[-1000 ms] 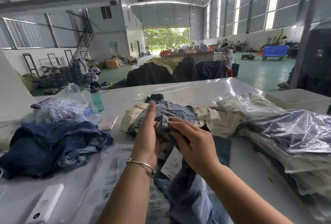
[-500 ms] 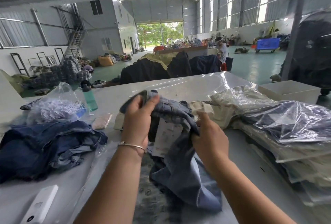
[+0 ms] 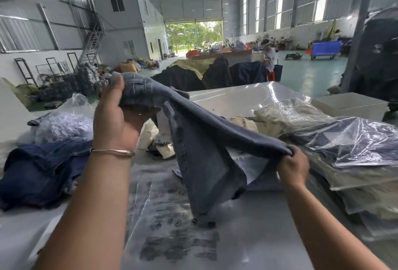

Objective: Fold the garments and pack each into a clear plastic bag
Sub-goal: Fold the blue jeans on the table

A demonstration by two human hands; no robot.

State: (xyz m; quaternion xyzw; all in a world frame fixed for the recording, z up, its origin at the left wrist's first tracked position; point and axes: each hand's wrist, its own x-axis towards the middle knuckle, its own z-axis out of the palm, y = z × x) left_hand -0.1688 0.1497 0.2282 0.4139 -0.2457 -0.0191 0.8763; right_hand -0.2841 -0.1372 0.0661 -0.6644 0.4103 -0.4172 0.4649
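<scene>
Your left hand (image 3: 120,116) and right hand (image 3: 291,165) are both gripping the grey garment (image 3: 200,140), stretched above the counter (image 3: 237,237); be pulling it flat and even before folding.

I see a white table (image 3: 232,99) under the work, a white box (image 3: 351,105) at its far right, a blue cart (image 3: 326,48) across the green floor (image 3: 305,73), and a metal staircase (image 3: 91,41) on the left wall.

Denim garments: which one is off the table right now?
The grey-blue garment, stretched between the left hand and right hand. The dark blue pile lies on the table, untouched.
</scene>
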